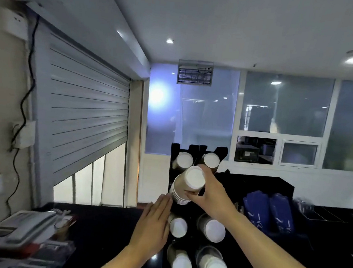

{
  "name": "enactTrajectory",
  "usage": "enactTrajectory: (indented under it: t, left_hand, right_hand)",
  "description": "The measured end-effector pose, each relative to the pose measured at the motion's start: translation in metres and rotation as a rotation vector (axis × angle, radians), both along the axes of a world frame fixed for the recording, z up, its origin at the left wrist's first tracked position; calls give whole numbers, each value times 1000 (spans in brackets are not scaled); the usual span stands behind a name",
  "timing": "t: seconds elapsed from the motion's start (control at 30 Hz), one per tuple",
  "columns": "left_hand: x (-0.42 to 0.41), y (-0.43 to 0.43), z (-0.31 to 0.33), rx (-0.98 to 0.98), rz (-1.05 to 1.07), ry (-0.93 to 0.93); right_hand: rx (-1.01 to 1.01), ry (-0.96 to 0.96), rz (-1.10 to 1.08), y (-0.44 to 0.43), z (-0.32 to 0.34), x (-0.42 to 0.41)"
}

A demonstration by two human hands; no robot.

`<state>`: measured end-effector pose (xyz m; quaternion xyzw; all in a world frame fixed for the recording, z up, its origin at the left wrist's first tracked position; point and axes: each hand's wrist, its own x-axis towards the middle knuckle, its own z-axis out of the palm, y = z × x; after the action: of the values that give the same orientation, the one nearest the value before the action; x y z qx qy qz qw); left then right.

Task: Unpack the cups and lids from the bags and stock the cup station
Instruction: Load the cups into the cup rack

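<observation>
Stack of paper cups, nested and tilted with its white base toward the camera, was held in front of the black cup rack, level with the second row down in the rack's left column. On my feed, the right hand gripped it, fingers curled round the base end and thumb beneath. I could not tell whether the rims had entered a slot.

The left hand was flat, fingers straight and pressed together, alongside the rack's left edge. Its fingertips lay just beside the rims of the stack. I could not tell whether it touched the rack.

Stocked cups filled other slots of the rack, bases outward: two above the held stack and four below it. The rack stood on a black counter.

Just right of the rack stood two blue bags, and a wire basket sat farther right. Well left of the rack hung a grey roller shutter, partly raised.
</observation>
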<state>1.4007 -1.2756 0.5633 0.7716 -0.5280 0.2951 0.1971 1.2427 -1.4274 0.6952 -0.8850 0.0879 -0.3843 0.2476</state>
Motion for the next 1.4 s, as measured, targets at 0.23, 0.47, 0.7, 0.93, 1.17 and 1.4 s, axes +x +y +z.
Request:
enactTrajectory:
  t: [0.23, 0.47, 0.7, 0.93, 1.17, 1.4]
  left_hand:
    - [0, -6, -8, -34, -22, 54]
    - [-4, -9, -11, -86, -36, 104]
    - [-8, -9, -10, -106, -32, 113]
    - [-11, -10, -9, -134, -48, 137]
    - [-11, -10, -7, -143, -65, 156]
    - [-15, -11, -7, -117, -6, 153]
  right_hand:
    - [-77, 33, -75, -5, 9, 18]
    - [-130, 58, -85, -8, -4, 24]
    - [-326, 164, -110, -21, -33, 27]
    - [-391, 121, -145, -25, -40, 34]
    - [-436, 77, -148, -34, -49, 49]
    - [-459, 93, -163, -34, -52, 50]
